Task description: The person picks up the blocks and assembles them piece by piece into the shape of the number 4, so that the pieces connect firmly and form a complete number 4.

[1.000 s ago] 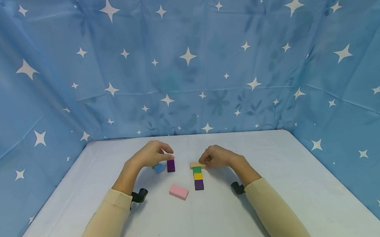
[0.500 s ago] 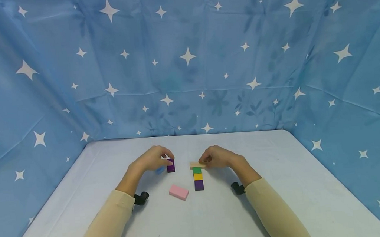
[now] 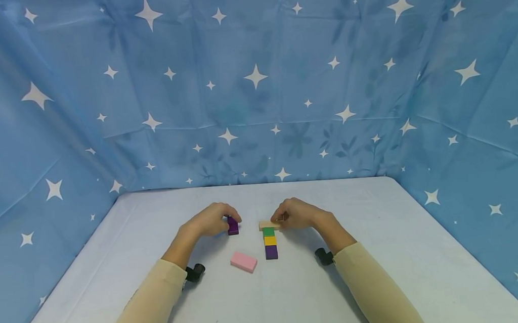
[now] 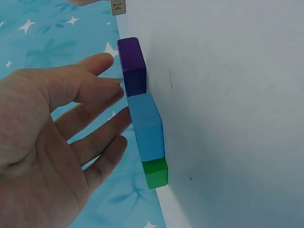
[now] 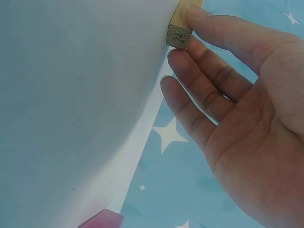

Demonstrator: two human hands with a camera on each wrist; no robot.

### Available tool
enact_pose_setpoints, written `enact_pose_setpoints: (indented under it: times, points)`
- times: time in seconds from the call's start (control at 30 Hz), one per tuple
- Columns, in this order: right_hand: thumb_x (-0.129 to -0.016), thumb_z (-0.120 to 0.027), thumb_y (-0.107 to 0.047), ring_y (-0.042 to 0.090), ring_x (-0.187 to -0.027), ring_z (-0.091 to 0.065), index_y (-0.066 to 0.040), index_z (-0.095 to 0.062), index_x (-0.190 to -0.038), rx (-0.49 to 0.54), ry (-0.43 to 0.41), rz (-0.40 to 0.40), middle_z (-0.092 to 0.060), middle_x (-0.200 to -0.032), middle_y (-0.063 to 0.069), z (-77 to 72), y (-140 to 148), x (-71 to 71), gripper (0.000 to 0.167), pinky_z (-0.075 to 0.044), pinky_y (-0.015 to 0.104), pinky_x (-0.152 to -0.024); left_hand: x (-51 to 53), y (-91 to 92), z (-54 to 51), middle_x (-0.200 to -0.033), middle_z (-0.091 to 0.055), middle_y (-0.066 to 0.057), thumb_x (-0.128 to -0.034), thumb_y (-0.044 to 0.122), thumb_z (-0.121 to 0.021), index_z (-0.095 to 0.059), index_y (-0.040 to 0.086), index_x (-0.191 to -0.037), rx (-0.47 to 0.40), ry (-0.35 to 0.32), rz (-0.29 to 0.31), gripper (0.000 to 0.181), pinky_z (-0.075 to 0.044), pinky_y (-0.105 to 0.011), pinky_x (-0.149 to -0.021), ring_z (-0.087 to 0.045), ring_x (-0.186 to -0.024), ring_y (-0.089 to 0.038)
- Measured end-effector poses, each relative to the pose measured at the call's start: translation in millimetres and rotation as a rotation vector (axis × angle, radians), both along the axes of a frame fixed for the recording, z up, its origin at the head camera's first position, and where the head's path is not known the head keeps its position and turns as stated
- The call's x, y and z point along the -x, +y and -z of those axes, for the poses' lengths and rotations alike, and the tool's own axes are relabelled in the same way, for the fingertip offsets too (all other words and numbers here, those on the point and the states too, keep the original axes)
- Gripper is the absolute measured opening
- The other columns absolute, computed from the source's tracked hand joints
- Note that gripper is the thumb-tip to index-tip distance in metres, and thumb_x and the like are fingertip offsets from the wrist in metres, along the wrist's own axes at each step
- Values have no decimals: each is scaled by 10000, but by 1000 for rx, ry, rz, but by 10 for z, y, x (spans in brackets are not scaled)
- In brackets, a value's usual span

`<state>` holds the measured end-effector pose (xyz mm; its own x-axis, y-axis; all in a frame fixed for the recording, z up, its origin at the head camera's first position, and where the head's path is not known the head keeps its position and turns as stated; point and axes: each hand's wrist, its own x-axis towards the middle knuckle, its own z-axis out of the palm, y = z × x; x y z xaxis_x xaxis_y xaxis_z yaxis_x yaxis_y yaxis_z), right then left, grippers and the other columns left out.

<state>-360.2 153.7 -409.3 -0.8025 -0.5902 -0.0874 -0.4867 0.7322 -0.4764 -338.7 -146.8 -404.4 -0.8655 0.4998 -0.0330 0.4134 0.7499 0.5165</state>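
Observation:
My left hand hovers at a purple block, thumb and index finger close around it. In the left wrist view the fingers are loosely bent beside the purple block, with no firm grip visible. A blue block and a green block stand alongside it; the left hand hides both in the head view. My right hand pinches a plain wooden block, marked 24 on its end. This lies crosswise at the far end of a line of green, yellow and dark purple blocks.
A pink block lies by itself on the white table, nearer than the line of blocks. A blue curtain with white stars encloses the table at the back and sides.
My left hand has come down and slightly right to the purple block, covering the blue and green blocks in the head view. The right hand stays on the wooden block.

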Motion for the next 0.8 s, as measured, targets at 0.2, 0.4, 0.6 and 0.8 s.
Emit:
enact_pose_setpoints:
  times: [0.2, 0.4, 0.6, 0.8]
  points:
    - [-889, -813, -55, 124, -934, -611, -168, -809, -1165, -7, 8, -3, -744, -1031, -69, -6, -7, 2, 298, -563, 279, -851, 0, 20, 14, -1295, -715, -41, -880, -105, -654, -796, 145, -1159, 19, -6, -5, 400, -458, -518, -1127, -585, -1324, -309]
    - [-890, -818, -73, 123, -930, -606, -173, -810, -1166, -11, 9, -2, -741, -1023, -76, -11, -21, 2, 293, -562, 275, -852, 2, 38, 22, -1224, -732, -25, -895, 17, -779, -795, 158, -1149, 30, 4, -5, 291, -517, -467, -1051, -632, -1204, -262]
    - [-893, -812, -67, 119, -933, -611, -173, -807, -1170, -12, 14, -13, -745, -1038, -71, 6, -19, 21, 297, -565, 273, -855, 0, 52, 5, -1166, -737, -7, -893, 59, -805, -802, 174, -1135, 27, 6, -15, 268, -534, -435, -1005, -635, -1153, -247]
    - [-893, -814, -73, 123, -928, -609, -171, -810, -1164, -6, 11, -14, -746, -1033, -69, 15, -14, 33, 288, -566, 275, -854, 6, 50, 18, -1150, -736, -16, -886, 45, -808, -803, 162, -1129, 9, -4, -19, 270, -550, -416, -980, -649, -1125, -244]
